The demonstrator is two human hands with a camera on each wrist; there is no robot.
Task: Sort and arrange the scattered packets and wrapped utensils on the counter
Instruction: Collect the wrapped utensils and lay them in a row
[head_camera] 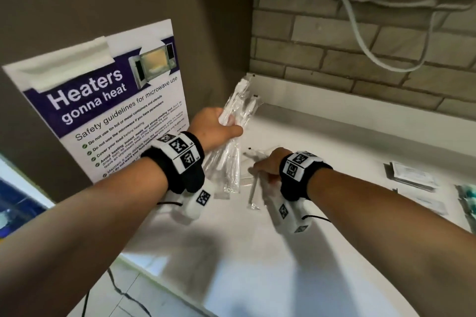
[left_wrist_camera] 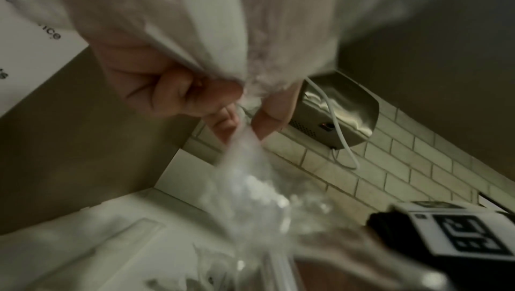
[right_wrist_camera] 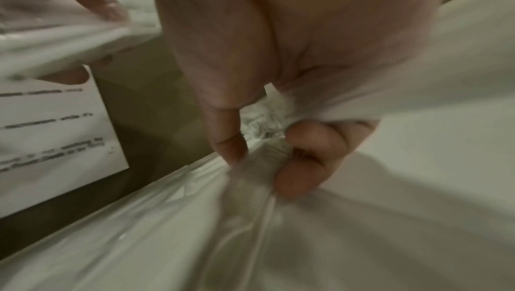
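My left hand [head_camera: 219,126] grips a bunch of clear-wrapped white plastic utensils [head_camera: 233,134], held upright above the white counter [head_camera: 322,213] near the back left corner. In the left wrist view the curled fingers [left_wrist_camera: 167,88] close round the crinkled wrappers [left_wrist_camera: 251,185]. My right hand [head_camera: 265,167] is lower, at the counter, and pinches another wrapped utensil [head_camera: 253,188] between thumb and fingers. The right wrist view shows the thumb and finger [right_wrist_camera: 301,159] pinching clear wrapping [right_wrist_camera: 251,185]. Loose wrapped utensils lie under that hand.
A stack of flat white packets [head_camera: 412,175] lies at the right of the counter, with green-printed packets [head_camera: 468,198] at the frame edge. A microwave safety poster [head_camera: 103,110] hangs on the left wall. A brick wall [head_camera: 360,46] with a white cable [head_camera: 360,33] stands behind.
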